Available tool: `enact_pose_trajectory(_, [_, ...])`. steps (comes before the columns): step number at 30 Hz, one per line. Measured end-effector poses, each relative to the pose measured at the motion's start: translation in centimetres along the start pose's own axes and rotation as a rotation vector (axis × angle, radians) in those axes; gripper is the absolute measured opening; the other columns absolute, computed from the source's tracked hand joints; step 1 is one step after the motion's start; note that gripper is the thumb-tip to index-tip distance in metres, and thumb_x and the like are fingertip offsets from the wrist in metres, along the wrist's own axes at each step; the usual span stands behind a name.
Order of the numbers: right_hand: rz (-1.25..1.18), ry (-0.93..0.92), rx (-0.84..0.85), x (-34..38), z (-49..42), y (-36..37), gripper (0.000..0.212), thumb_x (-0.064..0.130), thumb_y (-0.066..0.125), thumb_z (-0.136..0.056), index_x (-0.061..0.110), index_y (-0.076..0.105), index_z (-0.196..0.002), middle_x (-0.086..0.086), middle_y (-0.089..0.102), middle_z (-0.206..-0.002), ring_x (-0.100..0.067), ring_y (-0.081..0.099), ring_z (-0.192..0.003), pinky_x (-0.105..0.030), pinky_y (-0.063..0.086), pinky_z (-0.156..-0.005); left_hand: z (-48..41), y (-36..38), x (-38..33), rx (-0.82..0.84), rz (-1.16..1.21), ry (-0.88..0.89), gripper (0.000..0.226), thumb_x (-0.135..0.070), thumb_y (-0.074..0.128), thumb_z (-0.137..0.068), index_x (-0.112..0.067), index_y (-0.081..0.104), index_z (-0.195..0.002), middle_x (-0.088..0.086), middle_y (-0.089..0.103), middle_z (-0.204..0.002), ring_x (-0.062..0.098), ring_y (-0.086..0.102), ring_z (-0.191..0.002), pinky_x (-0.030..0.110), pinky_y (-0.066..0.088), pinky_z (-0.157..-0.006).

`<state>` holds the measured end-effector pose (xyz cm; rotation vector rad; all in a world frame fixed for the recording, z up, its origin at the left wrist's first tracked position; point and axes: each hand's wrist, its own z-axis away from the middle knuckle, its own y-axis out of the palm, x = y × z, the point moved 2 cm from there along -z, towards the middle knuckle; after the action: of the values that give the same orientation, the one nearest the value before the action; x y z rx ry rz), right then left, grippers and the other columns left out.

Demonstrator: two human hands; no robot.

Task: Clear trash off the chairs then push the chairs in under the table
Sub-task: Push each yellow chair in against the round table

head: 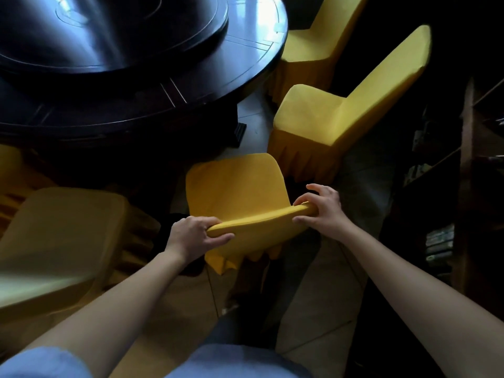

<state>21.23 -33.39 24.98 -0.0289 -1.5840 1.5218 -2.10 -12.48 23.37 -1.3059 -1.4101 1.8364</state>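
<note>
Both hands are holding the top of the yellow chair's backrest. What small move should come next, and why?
Probably push the chair forward toward the round table. The left hand and right hand both grip its backrest, no trash shows on what can be seen of it, and it stands short of the table's edge.

Four yellow-covered chairs ring the dark round table (pixel 141 105): the centre chair (pixel 237 186) faces it at twelve o'clock, two (pixel 321 113) (pixel 308 42) stand pulled out at two o'clock, one (pixel 60 236) at nine.
</note>
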Motion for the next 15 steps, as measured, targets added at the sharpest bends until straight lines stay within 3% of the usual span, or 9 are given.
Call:
enact_pose_trajectory(6, [0.014, 0.023, -0.034, -0.2, -6.0, -0.5, 0.042, 0.044, 0.076, -0.071, 0.034, 0.062, -0.11, -0.001, 0.012, -0.156, -0.026, -0.003, -0.144, -0.06, 0.01, -0.114, -5.1, -0.5, 1.8, -0.005, -0.069, -0.007, 0.069, -0.083, 0.035, -0.072, -0.026, 0.068, -0.093, -0.01, 0.068, -0.079, 0.009, 0.062, -0.064, 0.031, 0.054, -0.055])
enact_pose_trajectory(9, [0.021, 0.063, -0.111, -0.1, -8.2, -0.5, 0.049, 0.044, 0.077, -0.07, 0.033, 0.059, -0.114, -0.002, 0.009, -0.155, -0.028, -0.001, -0.144, -0.059, 0.017, -0.113, -7.6, -1.0, 2.8, -0.029, -0.084, -0.008, 0.07, -0.083, 0.034, -0.072, -0.025, 0.068, -0.092, -0.01, 0.067, -0.08, 0.009, 0.061, -0.063, 0.028, 0.053, -0.053])
enact_pose_trajectory(15, [-0.009, 0.029, 0.013, 0.7, -15.2, -1.4, 0.043, 0.044, 0.077, -0.071, 0.033, 0.062, -0.11, -0.001, 0.013, -0.155, -0.027, -0.001, -0.143, -0.061, 0.018, -0.112, -12.6, -1.8, 5.3, -0.067, -0.065, -0.044, 0.076, -0.084, 0.025, -0.069, -0.025, 0.068, -0.089, -0.01, 0.067, -0.076, 0.006, 0.059, -0.059, 0.021, 0.048, -0.05])
